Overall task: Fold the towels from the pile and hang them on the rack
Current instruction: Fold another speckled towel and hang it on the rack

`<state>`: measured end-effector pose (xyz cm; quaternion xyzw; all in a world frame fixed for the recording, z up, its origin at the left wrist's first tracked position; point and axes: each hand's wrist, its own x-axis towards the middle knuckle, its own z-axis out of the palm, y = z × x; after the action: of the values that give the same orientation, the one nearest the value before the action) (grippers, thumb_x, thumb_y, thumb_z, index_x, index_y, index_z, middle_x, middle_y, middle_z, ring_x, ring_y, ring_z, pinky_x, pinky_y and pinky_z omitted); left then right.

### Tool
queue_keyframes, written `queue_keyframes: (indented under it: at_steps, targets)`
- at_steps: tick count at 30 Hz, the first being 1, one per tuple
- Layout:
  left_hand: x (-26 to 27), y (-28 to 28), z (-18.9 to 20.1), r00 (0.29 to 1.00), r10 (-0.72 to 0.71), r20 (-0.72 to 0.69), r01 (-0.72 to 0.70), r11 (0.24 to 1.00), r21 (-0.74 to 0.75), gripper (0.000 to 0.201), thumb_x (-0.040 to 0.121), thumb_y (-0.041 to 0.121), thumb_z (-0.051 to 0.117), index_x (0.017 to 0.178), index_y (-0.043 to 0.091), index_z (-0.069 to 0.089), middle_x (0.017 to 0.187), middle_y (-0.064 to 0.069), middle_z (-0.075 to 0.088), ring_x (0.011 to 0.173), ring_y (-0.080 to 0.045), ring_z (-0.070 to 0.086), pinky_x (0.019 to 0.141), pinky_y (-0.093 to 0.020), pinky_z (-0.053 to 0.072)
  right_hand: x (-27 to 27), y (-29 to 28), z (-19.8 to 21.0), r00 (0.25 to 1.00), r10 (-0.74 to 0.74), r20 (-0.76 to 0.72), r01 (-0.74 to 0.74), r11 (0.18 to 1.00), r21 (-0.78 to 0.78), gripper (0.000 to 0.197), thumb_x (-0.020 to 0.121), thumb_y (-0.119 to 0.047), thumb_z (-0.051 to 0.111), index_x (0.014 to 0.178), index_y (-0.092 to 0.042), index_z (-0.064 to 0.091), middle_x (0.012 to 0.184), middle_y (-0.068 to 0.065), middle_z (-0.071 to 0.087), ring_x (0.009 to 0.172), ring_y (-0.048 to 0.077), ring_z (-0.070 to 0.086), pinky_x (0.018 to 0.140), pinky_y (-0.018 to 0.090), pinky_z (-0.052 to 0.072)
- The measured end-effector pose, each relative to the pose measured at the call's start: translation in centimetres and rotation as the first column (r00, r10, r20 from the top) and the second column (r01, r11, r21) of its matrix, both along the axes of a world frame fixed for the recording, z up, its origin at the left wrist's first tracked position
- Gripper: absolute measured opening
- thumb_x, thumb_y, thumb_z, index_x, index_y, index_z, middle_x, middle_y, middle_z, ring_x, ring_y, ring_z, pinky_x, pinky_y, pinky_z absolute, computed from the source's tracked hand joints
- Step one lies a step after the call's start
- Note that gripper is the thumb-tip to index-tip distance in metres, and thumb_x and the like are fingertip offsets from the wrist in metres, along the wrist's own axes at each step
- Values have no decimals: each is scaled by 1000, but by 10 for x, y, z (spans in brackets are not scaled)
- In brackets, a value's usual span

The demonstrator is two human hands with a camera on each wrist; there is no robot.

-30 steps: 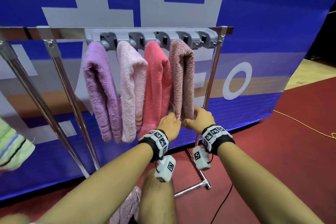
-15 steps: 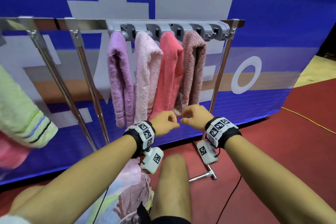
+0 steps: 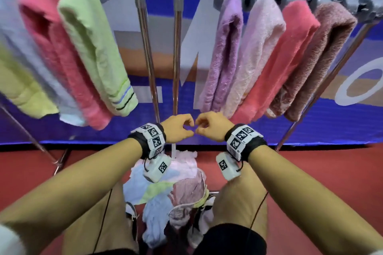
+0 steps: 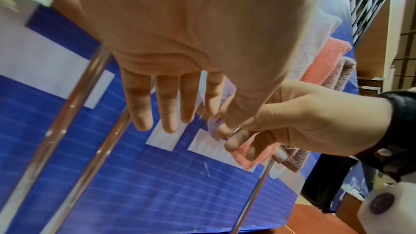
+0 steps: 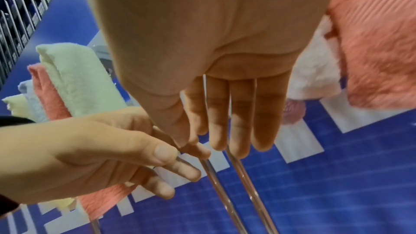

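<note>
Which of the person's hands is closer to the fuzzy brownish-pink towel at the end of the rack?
The right hand. It sits below and left of the fuzzy brownish-pink towel, clear of it. The left hand is farther left, in front of the two metal poles.

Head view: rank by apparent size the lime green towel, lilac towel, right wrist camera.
1. lime green towel, largest as it looks.
2. lilac towel, narrower; the wide-angle lens stretches the edges, so true sizes may be alike.
3. right wrist camera, clearly smallest.

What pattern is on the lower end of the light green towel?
The light green towel has thin blue and black stripes, best seen in the head view.
</note>
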<state>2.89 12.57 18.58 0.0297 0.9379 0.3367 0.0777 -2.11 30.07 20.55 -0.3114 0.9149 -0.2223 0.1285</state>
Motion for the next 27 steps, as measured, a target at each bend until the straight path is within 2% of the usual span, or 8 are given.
queue_keyframes:
  at_steps: [6, 8, 15, 17, 20, 22, 25, 27]
  targets:
    - [19, -55, -33, 998, 70, 3, -70, 997, 16, 15, 92, 17, 60, 104, 22, 54, 94, 10, 58, 70, -14, 56, 75, -26, 43, 7, -51, -31, 995, 46, 92, -44, 999, -24, 19, 85, -18, 68, 103, -15, 69, 90, -2, 74, 79, 9, 60, 75, 19, 42]
    - [21, -70, -43, 995, 104, 7, -104, 993, 54, 16, 90, 17, 61, 103, 24, 54, 102, 6, 61, 69, -16, 56, 79, -29, 48, 10, -64, -42, 991, 56, 124, -52, 998, -30, 16, 84, -18, 67, 100, -16, 68, 88, -2, 74, 78, 9, 60, 76, 20, 42]
    - [17, -97, -72, 960, 278, 41, -279, 921, 274, 20, 84, 13, 72, 96, 24, 59, 105, -1, 68, 100, -17, 65, 92, -35, 52, 8, -96, -87, 975, 46, 219, -42, 999, -24, 13, 83, -15, 64, 93, -21, 69, 81, -6, 70, 83, 16, 66, 80, 24, 50]
    - [16, -101, -84, 945, 316, 85, -326, 890, 318, 21, 85, 12, 72, 96, 24, 59, 104, -4, 68, 96, -22, 66, 88, -37, 54, 5, -102, -97, 966, 21, 259, -11, 999, -40, 14, 83, -14, 62, 92, -21, 70, 80, -8, 68, 84, 16, 66, 78, 21, 47]
    - [13, -105, -99, 915, 373, 152, -402, 833, 380, 17, 87, 9, 69, 96, 20, 59, 94, -3, 65, 71, -16, 60, 64, -29, 51, 2, -110, -121, 946, -33, 323, 53, 997, -53, 15, 83, -13, 61, 81, -26, 67, 71, -15, 65, 78, 14, 63, 69, 16, 46]
    - [12, -105, -113, 892, 399, 215, -452, 766, 457, 17, 89, 2, 65, 92, 18, 58, 82, -2, 62, 64, -15, 53, 54, -23, 44, 4, -115, -144, 921, -78, 381, 120, 989, -87, 15, 80, -11, 61, 75, -24, 67, 69, -11, 65, 76, 17, 63, 72, 24, 52]
    - [18, -104, -140, 839, 439, 322, -545, 686, 482, 16, 89, -1, 61, 90, 15, 57, 71, -1, 59, 65, -14, 52, 50, -21, 44, 12, -116, -184, 837, -109, 537, 181, 980, -83, 7, 82, -5, 64, 85, -10, 68, 72, 2, 65, 73, 19, 61, 65, 26, 48]
    - [23, -105, -160, 792, 469, 391, -610, 623, 490, 16, 89, -1, 60, 87, 15, 57, 70, -2, 58, 66, -15, 52, 56, -25, 44, 16, -115, -209, 791, -138, 596, 195, 980, -31, 7, 83, -11, 69, 82, -17, 65, 67, -2, 64, 67, 17, 60, 60, 23, 45]
